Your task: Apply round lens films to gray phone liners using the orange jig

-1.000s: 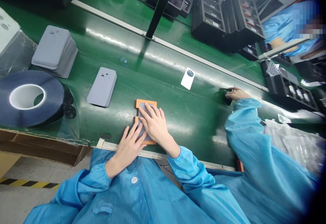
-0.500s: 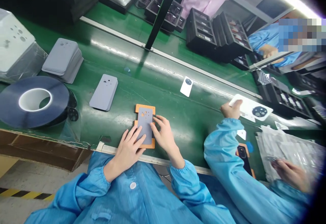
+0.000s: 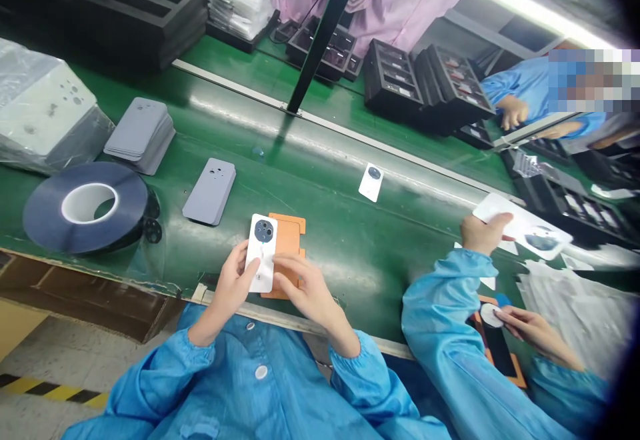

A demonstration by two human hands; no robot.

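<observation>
A white phone back panel (image 3: 261,253) with a round dark camera area is in my left hand (image 3: 235,275), thumb on its face and fingers behind its left edge. It is raised over the left side of an orange fixture (image 3: 289,237) on the green bench. My right hand (image 3: 307,290) lies over the fixture, fingers stretched and thumb apart, fingertips at the panel's right edge; whether they grip it I cannot tell for sure. A small stack of grey phone-shaped sheets (image 3: 209,193) with cut-out holes lies to the left.
At left are a larger grey sheet stack (image 3: 137,130), a film roll (image 3: 43,210) and a plastic-wrapped pile (image 3: 45,107). Another white panel (image 3: 371,182) lies ahead. At right, a co-worker's hands (image 3: 483,232) hold a white panel and a white disc (image 3: 491,315). Black trays (image 3: 395,77) stand behind.
The grey sheet that lay on the orange fixture under my hands no longer shows there. A white panel now shows in my left hand, left of that spot. The co-worker's hands have moved.
</observation>
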